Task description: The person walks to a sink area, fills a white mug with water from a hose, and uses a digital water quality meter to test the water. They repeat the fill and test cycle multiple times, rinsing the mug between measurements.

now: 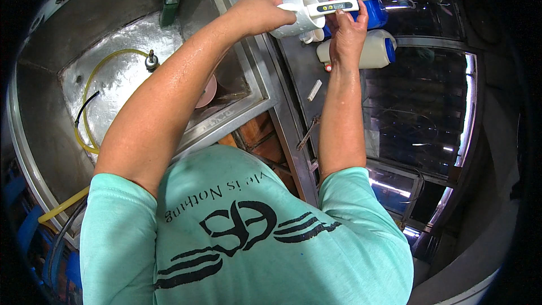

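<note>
A white cup [301, 22] was held up, tilted well over so that its round mouth faced rightward, with speckles or droplets on its outer wall. A slim white handheld meter [345, 5] lay nearly level, its narrower left end overlapping the cup's mouth; its dark face, turned upward, bore a small grey display and yellowish round buttons.

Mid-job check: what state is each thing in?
White cup: tilted, in left hand, contents unclear
White pen-shaped meter: in right hand, display facing up
Yellow hose: looped in sink
Green bottle: in sink, dark top on
Wrench: lying flat
Pink container: partly hidden, contents unclear
</note>
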The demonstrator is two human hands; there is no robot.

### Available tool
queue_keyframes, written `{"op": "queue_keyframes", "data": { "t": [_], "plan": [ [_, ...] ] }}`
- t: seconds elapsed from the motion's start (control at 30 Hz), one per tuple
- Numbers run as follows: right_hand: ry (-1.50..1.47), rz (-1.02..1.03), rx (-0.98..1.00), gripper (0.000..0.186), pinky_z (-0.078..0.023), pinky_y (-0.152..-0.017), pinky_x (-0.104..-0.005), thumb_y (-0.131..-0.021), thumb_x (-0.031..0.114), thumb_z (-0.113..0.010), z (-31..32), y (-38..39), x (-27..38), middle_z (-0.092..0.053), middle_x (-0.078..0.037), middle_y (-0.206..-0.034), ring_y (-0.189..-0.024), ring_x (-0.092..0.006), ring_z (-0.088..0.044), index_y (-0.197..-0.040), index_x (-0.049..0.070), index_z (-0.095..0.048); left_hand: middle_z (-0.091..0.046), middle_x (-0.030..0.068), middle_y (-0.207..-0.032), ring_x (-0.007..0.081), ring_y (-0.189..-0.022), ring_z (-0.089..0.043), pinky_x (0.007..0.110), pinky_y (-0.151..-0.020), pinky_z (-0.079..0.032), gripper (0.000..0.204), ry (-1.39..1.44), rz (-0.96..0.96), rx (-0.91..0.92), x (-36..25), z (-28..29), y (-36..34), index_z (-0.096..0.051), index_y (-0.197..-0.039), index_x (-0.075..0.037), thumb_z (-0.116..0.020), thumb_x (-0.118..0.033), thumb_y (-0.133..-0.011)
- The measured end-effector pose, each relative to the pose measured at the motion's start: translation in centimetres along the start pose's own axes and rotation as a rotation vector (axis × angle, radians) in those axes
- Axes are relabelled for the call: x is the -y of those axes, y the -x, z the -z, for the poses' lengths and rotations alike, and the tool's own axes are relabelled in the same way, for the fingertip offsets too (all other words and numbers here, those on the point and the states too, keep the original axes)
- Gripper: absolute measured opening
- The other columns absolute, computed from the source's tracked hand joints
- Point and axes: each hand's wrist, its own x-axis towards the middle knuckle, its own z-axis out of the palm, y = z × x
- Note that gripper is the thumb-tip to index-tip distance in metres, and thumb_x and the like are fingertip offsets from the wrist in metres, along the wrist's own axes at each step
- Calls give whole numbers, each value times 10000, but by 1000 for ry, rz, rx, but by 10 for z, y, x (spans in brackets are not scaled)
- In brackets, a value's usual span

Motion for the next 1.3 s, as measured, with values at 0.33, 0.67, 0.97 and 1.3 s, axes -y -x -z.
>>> {"op": "queue_keyframes", "data": {
  "t": [0.33, 0.67, 0.97, 1.3],
  "plan": [
    [0, 5, -6, 569, -508, -860, -398, -891, -21, -526, 2, 0, 1, -616, -230, -1134, -959, -256, -634, -1367, 85, -231, -668, 127, -748, 250, -705, -646, 336, -668, -499, 496, 18, -34, -20, -1, -1, 0, -697, -909, -25, -592, -450, -676],
    [7, 17, -1, 562, -513, -843, -390, -900, -29, -511, -3, 3, 3, -608, -229, -1145, -953, -250, -632, -1371, 76, -224, -660, 140, -734, 262, -680, -643, 343, -655, -501, 492, 27, -21, -35, 2, -2, 1, -696, -905, -32, -596, -451, -669],
    [22, 36, 28, 596, -501, -891, -356, -907, 6, -551, -1, 0, -2, -594, -209, -1183, -1030, -254, -613, -1408, 74, -235, -666, 96, -749, 177, -702, -630, 323, -677, -499, 393, -29, 41, 10, -9, 14, 15, -684, -948, -44, -650, -370, -730],
    [-226, 72, 68, 564, -516, -883, -354, -935, -12, -489, -52, -2, 31, -560, -240, -1227, -1071, -242, -595, -1415, 79, -209, -556, 24, -678, 135, -632, -520, 304, -575, -429, 360, 93, 83, -233, 10, 47, 74, -629, -819, -10, -565, -362, -858]
  ]
}}
